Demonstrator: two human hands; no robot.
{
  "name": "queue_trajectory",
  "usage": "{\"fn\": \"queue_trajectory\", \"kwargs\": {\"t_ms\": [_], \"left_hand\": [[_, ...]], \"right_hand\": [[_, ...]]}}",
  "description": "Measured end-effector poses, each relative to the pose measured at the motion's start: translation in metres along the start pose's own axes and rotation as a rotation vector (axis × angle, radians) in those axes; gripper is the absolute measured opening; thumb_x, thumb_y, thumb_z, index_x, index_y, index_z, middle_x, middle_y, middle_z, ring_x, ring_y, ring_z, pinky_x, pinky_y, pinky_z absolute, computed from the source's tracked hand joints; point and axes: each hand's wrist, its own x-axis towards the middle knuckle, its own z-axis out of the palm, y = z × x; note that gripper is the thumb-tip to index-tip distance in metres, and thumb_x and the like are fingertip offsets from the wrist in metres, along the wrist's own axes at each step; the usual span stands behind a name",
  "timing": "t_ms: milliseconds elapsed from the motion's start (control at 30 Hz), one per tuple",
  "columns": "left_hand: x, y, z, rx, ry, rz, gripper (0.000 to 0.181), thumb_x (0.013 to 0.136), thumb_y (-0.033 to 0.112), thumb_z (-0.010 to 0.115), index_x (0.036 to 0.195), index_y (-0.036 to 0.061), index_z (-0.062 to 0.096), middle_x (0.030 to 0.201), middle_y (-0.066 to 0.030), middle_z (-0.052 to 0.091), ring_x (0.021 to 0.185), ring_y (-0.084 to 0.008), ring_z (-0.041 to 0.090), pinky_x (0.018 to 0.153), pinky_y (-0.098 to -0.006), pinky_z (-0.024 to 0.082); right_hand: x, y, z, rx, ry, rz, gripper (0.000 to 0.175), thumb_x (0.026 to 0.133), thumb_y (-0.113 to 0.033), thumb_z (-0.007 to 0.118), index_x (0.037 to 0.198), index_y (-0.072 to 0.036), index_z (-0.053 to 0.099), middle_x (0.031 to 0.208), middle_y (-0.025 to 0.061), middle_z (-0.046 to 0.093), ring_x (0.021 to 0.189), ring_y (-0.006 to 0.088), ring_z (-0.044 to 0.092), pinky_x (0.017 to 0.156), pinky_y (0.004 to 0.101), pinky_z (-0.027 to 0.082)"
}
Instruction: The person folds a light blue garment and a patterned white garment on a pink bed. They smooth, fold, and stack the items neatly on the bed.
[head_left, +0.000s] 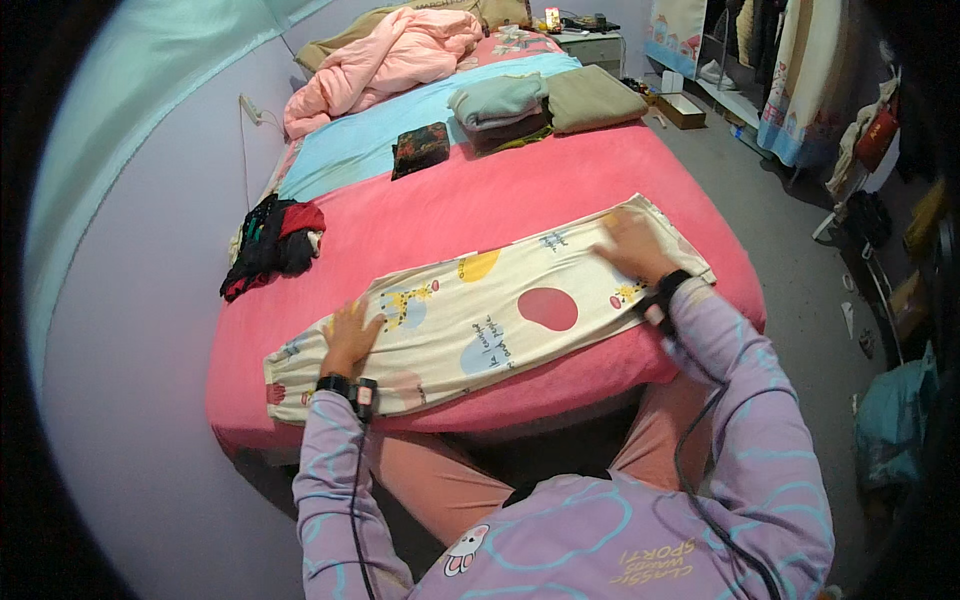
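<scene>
Cream printed pants (442, 322), folded lengthwise into a long strip, lie across the near end of the bed on a pink cover (480, 202). Giraffes, coloured blots and lettering pattern the cloth. My left hand (351, 336) rests palm down on the narrower left part, fingers spread. Over the wider right end, my right hand (636, 246) is also palm down with its fingers apart, slightly blurred. Neither hand grips the fabric. Each wrist wears a black strap with a small cabled device.
A dark and red clothing heap (277, 240) lies at the bed's left edge. Farther back are a folded dark floral garment (421, 148), a folded stack (499, 105), a folded khaki cloth (596, 97) and a pink quilt (390, 60). A wall (142, 300) borders the left side.
</scene>
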Motion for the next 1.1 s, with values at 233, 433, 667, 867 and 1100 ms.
{"fn": "queue_trajectory", "kwargs": {"t_ms": [233,433,667,867,1100], "left_hand": [[-0.074,0.026,0.021,-0.058,0.210,0.141,0.075,0.097,0.055,0.055,0.159,0.0182,0.033,0.166,-0.0199,0.022,0.153,-0.0412,0.017,0.116,-0.0702,0.015],[-0.156,0.061,0.050,-0.039,0.337,0.385,0.072,0.094,0.047,0.060,0.157,0.0181,0.038,0.165,-0.0198,0.024,0.151,-0.0427,0.022,0.118,-0.0651,0.014],[-0.176,0.029,-0.016,-0.113,-0.105,0.452,0.069,0.091,0.038,0.070,0.149,0.0091,0.048,0.159,-0.0245,0.034,0.147,-0.0423,0.033,0.118,-0.0502,0.028],[-0.118,0.053,-0.035,-0.279,0.036,0.507,0.063,0.095,0.034,0.067,0.148,0.0073,0.048,0.156,-0.0258,0.038,0.144,-0.0420,0.038,0.115,-0.0441,0.035],[-0.113,0.054,0.021,-0.163,-0.050,0.454,0.073,0.098,0.042,0.061,0.155,0.0051,0.036,0.163,-0.0283,0.022,0.152,-0.0420,0.022,0.123,-0.0446,0.021]], "right_hand": [[-0.036,0.011,-0.027,-0.051,0.048,0.072,0.067,0.095,-0.046,0.060,0.149,-0.009,0.043,0.142,0.0202,0.053,0.136,0.0378,0.044,0.109,0.0657,0.032],[-0.107,-0.038,-0.005,-0.126,0.018,-0.230,0.065,0.097,-0.058,0.051,0.148,-0.016,0.050,0.158,0.0152,0.039,0.149,0.0339,0.032,0.118,0.0632,0.020],[-0.059,0.029,-0.085,-0.164,-0.411,0.146,0.062,0.095,-0.051,0.058,0.130,0.000,0.059,0.142,0.0235,0.053,0.125,0.0353,0.056,0.098,0.0477,0.048],[0.018,0.019,-0.036,-0.130,-0.107,-0.433,0.045,0.093,-0.041,0.061,0.106,0.001,0.070,0.116,0.0230,0.068,0.111,0.0373,0.062,0.099,0.0421,0.047],[0.002,0.027,-0.041,0.140,0.034,-0.158,0.041,0.096,-0.028,0.065,0.125,0.002,0.064,0.128,0.0199,0.063,0.118,0.0327,0.061,0.103,0.0384,0.046]]}}
